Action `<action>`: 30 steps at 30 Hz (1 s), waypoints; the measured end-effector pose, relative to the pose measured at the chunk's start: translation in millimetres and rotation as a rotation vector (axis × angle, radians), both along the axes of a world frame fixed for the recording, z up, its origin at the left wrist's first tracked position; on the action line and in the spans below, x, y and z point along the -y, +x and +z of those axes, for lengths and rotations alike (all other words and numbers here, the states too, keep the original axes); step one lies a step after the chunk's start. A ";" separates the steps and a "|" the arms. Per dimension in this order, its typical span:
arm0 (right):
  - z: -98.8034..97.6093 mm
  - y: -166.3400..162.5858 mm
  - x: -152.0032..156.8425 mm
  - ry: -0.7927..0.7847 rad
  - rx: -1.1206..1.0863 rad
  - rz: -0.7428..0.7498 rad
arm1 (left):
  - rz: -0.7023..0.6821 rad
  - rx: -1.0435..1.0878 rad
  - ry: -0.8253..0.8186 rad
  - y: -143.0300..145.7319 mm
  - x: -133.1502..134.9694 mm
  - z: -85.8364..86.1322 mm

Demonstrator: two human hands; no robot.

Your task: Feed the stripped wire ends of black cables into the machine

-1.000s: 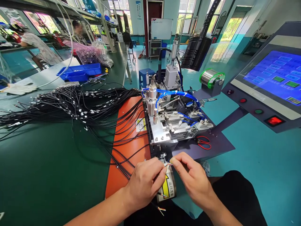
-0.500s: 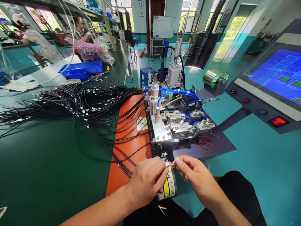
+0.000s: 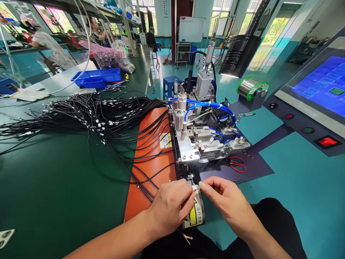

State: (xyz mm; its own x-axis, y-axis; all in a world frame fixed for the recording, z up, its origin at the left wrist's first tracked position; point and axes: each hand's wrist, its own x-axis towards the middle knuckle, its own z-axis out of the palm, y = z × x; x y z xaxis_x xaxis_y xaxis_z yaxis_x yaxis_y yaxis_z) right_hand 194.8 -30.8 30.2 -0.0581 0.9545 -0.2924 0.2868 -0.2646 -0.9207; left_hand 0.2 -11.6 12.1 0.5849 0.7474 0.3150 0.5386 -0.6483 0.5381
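My left hand [image 3: 172, 203] is closed in a pinch on a cable whose thin coloured wires [image 3: 197, 189] stick out past the fingertips. Thumb and fingers of my right hand [image 3: 223, 196] pinch the ends of these wires, close beside the left fingertips. Both hands are just above the near end of the machine's conveyor, where a white and yellow label [image 3: 198, 212] shows. Below my left hand, another black cable end [image 3: 185, 236] hangs with its coloured wires fanned out. The cable's length inside the left hand is hidden.
Several black cables [image 3: 113, 115] lie bunched on the green table and across the orange plate [image 3: 151, 144]. The soldering machine [image 3: 199, 122] stands ahead, with red-handled scissors [image 3: 237, 164], a solder spool [image 3: 252, 87] and a control screen [image 3: 320, 81] to its right.
My right fingertips have come slightly nearer my left ones, and less of the wires shows between them. The whole view has shifted a little, so the scene sits further right.
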 end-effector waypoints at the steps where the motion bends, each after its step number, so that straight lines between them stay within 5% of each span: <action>1: -0.7 0.1 -0.5 0.011 0.011 0.003 | -0.002 -0.004 -0.003 0.0 0.0 0.5; 15: -30.2 -14.9 -20.9 0.112 -0.152 -0.116 | 0.066 0.044 -0.174 -11.6 -5.7 11.3; 30: -42.9 -20.4 -28.1 0.111 -0.134 -0.175 | 0.066 0.110 -0.166 -13.7 -12.9 5.6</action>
State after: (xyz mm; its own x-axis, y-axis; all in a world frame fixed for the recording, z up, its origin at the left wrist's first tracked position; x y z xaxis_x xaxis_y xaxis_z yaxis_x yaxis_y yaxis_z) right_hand 174.3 -2.8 -12.6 0.0796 0.9793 -0.1861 0.1192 -0.1947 -0.9736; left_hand -13.5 1.3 17.7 0.5015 0.8301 0.2436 0.5095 -0.5110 0.6924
